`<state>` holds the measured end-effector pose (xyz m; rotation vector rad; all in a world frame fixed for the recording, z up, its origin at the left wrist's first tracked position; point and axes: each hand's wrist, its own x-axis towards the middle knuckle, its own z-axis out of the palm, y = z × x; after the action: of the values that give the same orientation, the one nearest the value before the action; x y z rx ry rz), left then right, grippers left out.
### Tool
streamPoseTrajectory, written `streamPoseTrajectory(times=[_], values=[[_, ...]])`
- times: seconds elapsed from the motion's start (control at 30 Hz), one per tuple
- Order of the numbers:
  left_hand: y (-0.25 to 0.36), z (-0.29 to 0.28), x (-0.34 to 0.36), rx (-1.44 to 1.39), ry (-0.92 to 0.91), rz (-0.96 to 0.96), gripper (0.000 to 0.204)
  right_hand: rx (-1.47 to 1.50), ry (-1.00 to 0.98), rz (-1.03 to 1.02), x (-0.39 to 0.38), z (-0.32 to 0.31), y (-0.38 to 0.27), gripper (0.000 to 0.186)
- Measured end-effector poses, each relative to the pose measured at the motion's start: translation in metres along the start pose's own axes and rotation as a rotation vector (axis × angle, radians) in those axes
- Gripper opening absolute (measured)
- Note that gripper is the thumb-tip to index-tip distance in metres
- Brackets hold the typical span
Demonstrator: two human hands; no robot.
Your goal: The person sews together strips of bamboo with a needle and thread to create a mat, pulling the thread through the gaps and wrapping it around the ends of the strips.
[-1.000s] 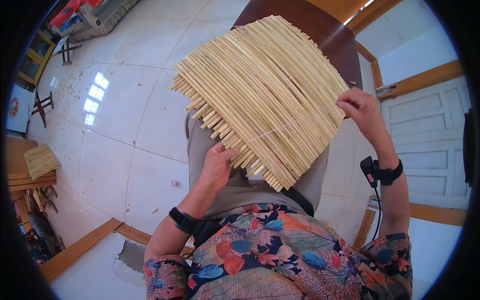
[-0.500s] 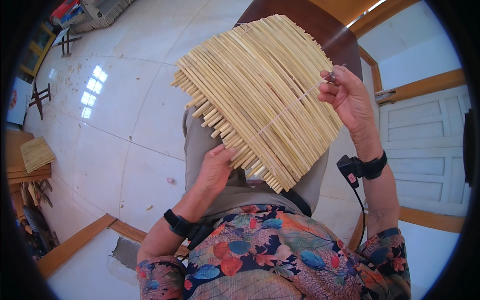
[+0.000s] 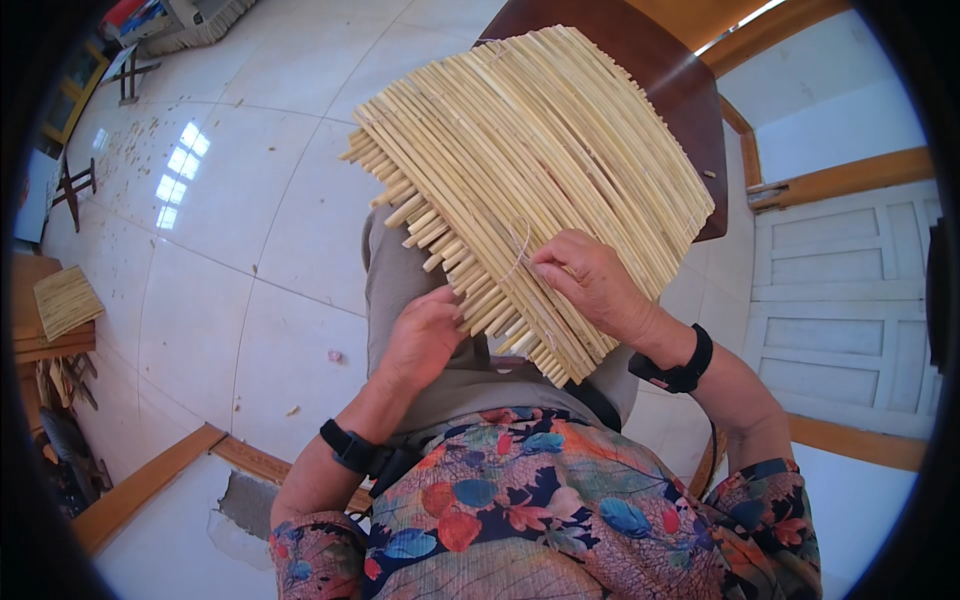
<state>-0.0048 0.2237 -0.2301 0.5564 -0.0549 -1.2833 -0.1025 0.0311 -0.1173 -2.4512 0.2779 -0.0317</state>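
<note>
A slightly curved mat of pale straw-coloured stalks [image 3: 520, 150] rests across my lap, with a second layer of stalk ends poking out along its left edge. My left hand [image 3: 425, 335] grips those protruding ends near the lower left, thumb on top and the other fingers partly hidden beneath. Over the lower part of the mat, my right hand [image 3: 590, 280] is closed in a pinch on a thin pale thread [image 3: 522, 240]. The thread forms a loose loop on the stalks just left of my fingertips. Whether a needle is in the pinch cannot be made out.
Under the mat's far end is a dark reddish-brown wooden surface [image 3: 708, 120], with a small stalk scrap [image 3: 709, 174] on it. A smaller finished mat [image 3: 68, 302] lies on wooden furniture at left. Scraps dot the tiled floor [image 3: 300, 230]. A white door [image 3: 850, 300] stands right.
My right hand has come down and left from the mat's right edge toward my left hand. The thread, stretched tight before, now hangs in a slack loop. My left hand keeps its grip.
</note>
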Motion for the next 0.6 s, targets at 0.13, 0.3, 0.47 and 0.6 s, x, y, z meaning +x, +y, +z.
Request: streamPoseTrajectory(times=[0.13,0.3,0.47,0.6], values=[[-0.003,-0.008,-0.001,-0.158,-0.053,-0.011,0.041,-0.036,0.040,0.001,-0.004,0.006,0.006,0.010],[-0.009,-0.022,-0.002,0.058,-0.070,0.135,0.038,-0.005,0.142,-0.055,-0.014,0.021,0.014,0.010],[0.002,-0.033,0.000,0.108,-0.122,0.096,0.033,0.024,0.178,-0.104,-0.017,0.026,0.020,0.010],[-0.002,-0.023,0.001,0.558,0.003,0.258,0.024,0.100,0.204,-0.052,-0.024,0.018,0.008,0.009]])
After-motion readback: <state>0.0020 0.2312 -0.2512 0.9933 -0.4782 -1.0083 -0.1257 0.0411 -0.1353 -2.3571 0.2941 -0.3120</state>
